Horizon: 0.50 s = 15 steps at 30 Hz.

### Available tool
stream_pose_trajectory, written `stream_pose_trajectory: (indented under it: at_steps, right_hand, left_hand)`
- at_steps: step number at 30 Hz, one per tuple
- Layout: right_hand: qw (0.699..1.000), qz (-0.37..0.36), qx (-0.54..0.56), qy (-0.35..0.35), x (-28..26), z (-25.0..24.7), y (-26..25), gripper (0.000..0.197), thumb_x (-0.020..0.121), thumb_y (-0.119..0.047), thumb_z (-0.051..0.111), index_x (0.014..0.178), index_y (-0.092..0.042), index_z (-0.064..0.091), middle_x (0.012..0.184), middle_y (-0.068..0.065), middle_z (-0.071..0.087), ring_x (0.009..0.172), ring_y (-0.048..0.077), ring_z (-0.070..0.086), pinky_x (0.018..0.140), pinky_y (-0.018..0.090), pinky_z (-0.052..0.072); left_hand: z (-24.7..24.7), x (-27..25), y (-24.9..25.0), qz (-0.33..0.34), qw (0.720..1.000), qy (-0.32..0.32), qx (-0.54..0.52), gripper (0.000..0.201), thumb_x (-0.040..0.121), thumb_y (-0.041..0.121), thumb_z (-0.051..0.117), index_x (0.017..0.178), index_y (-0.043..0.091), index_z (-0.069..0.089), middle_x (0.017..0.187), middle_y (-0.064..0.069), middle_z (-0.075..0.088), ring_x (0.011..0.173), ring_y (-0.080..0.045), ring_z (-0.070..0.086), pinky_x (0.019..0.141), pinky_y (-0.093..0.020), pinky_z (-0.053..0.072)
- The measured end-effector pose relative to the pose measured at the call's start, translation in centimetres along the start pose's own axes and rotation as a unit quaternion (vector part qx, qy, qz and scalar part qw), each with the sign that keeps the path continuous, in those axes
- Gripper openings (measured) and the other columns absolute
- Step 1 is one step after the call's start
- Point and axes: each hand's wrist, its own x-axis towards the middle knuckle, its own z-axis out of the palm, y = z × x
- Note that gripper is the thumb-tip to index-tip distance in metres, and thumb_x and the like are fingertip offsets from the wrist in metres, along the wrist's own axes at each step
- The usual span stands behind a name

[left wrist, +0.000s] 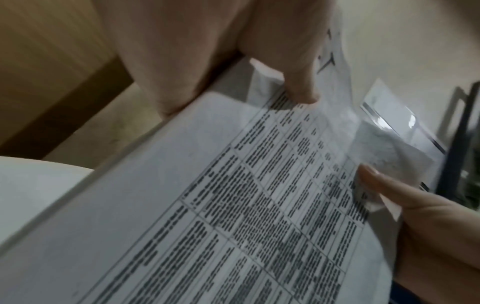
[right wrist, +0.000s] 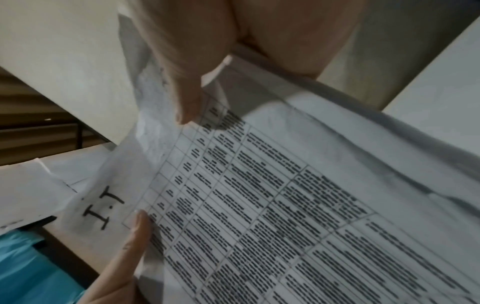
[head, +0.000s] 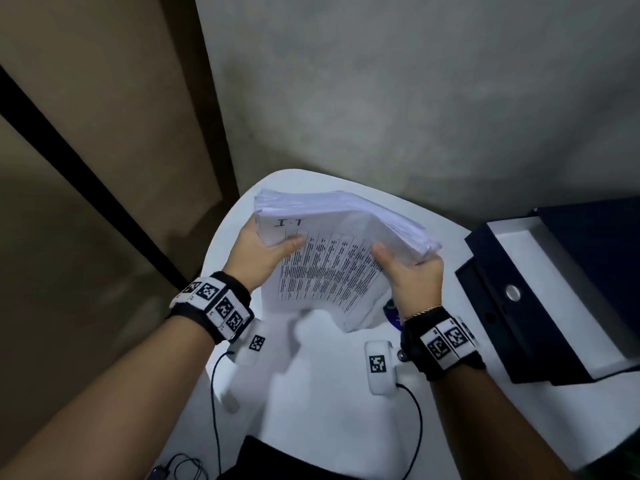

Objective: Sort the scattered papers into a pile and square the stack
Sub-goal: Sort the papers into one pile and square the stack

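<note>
I hold the stack of papers [head: 332, 258] lifted above the white bench [head: 311, 393], my left hand [head: 258, 252] and right hand [head: 412, 275] gripping opposite sides, thumbs on top. Gathering looks done; the edges still fan unevenly, so squaring remains.

We see the white table [head: 311, 393] bare in front of and beneath the raised stack of papers [head: 332, 258], which both hands hold lifted off it: the left hand [head: 258, 252] at its left edge, the right hand [head: 412, 275] at its right. This bare strip offers passage under the sheets. To the right, an open dark box [head: 554, 299] with a white lining stands on the table near the right hand and closes that side. The grey wall [head: 415, 98] rises just behind the table's far edge. A small dark object [head: 393, 315] lies below the right hand. Two white marker blocks [head: 377, 367] with trailing cables [head: 417, 420] hang over the near area.
</note>
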Motion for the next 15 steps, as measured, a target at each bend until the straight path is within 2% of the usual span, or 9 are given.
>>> stream_pose_trajectory:
  at_steps: [2,4,6,7,9,11,12,13,15]
  right_hand:
    - [1.0,-0.005,-0.015,0.006,0.4,0.2,-0.5,0.05,0.068,-0.024,0.09,0.101,0.006,0.069,0.097,0.019,0.075,0.09,0.025,0.074,0.088,0.053,0.057]
    - [0.999,-0.024,-0.034,-0.011,0.8,0.2,-1.8,0.033,0.074,-0.008,0.085,0.101,0.005,0.071,0.091,0.008,0.077,0.087,0.02,0.075,0.086,0.041,0.06]
    - [0.992,-0.092,-0.066,-0.05,0.9,0.5,-3.4,0.026,0.077,-0.003,0.081,0.102,0.003,0.073,0.088,0.003,0.077,0.082,0.015,0.074,0.08,0.032,0.06]
    - [0.979,-0.15,-0.122,-0.072,1.1,0.9,-4.1,0.023,0.079,-0.008,0.081,0.099,-0.001,0.075,0.087,0.004,0.077,0.081,0.016,0.073,0.078,0.032,0.059]
    - [0.928,-0.255,-0.244,-0.118,1.6,1.8,-5.0,0.012,0.081,-0.017,0.079,0.088,-0.008,0.076,0.077,0.003,0.074,0.072,0.018,0.068,0.069,0.03,0.054]
    - [0.898,-0.298,-0.287,-0.149,2.0,2.7,-5.8,0.009,0.081,-0.011,0.078,0.083,-0.017,0.072,0.07,-0.001,0.069,0.066,0.019,0.063,0.065,0.029,0.051]
    - [0.891,-0.308,-0.293,-0.157,2.1,3.1,-6.1,0.014,0.08,-0.009,0.078,0.086,-0.02,0.071,0.072,-0.003,0.069,0.069,0.019,0.064,0.067,0.03,0.052]
    - [0.886,-0.314,-0.306,-0.15,2.2,3.4,-6.0,0.019,0.078,-0.01,0.078,0.091,-0.023,0.072,0.081,-0.004,0.071,0.079,0.019,0.065,0.075,0.033,0.054]
    - [0.863,-0.31,-0.395,-0.062,2.2,3.1,-4.7,0.044,0.077,-0.028,0.08,0.118,-0.028,0.065,0.12,-0.004,0.066,0.117,0.021,0.056,0.102,0.047,0.044]
  left_hand:
    - [-0.4,0.3,0.6,0.008,0.999,0.043,0.006,0.082,0.061,0.042,0.09,0.13,0.019,0.052,0.12,0.002,0.068,0.111,-0.01,0.066,0.102,-0.047,0.049]
    - [-1.4,0.1,2.4,0.095,0.985,0.126,0.068,0.104,0.053,0.055,0.091,0.138,0.031,0.037,0.137,0.0,0.052,0.128,-0.016,0.052,0.108,-0.047,0.043]
    - [-1.9,-0.4,5.6,0.228,0.937,0.173,0.203,0.115,0.054,0.058,0.089,0.147,0.028,0.029,0.144,0.003,0.039,0.136,-0.022,0.039,0.114,-0.045,0.033]
    - [-1.6,-0.7,7.6,0.275,0.901,0.155,0.297,0.115,0.056,0.062,0.086,0.149,0.026,0.029,0.145,0.005,0.037,0.137,-0.024,0.036,0.115,-0.044,0.029]
    - [-0.4,-0.9,10.7,0.289,0.831,0.066,0.47,0.099,0.059,0.067,0.079,0.143,0.034,0.039,0.143,0.008,0.043,0.135,-0.022,0.038,0.113,-0.046,0.024]
    - [1.0,-0.6,11.2,0.278,0.794,-0.003,0.541,0.057,0.071,0.057,0.074,0.122,0.037,0.056,0.119,0.008,0.064,0.118,-0.021,0.055,0.105,-0.046,0.034]
    - [1.4,-0.5,11.0,0.271,0.794,-0.016,0.544,0.035,0.079,0.048,0.071,0.109,0.034,0.061,0.102,0.004,0.07,0.104,-0.026,0.062,0.091,-0.041,0.043]
    - [1.6,-0.4,10.6,0.254,0.807,-0.018,0.533,0.021,0.084,0.041,0.068,0.101,0.03,0.063,0.089,-0.001,0.071,0.091,-0.031,0.064,0.074,-0.037,0.046]
    - [0.9,-0.2,9.2,0.227,0.833,0.007,0.505,0.016,0.088,0.039,0.065,0.096,0.025,0.062,0.08,-0.009,0.07,0.079,-0.039,0.063,0.057,-0.035,0.043]
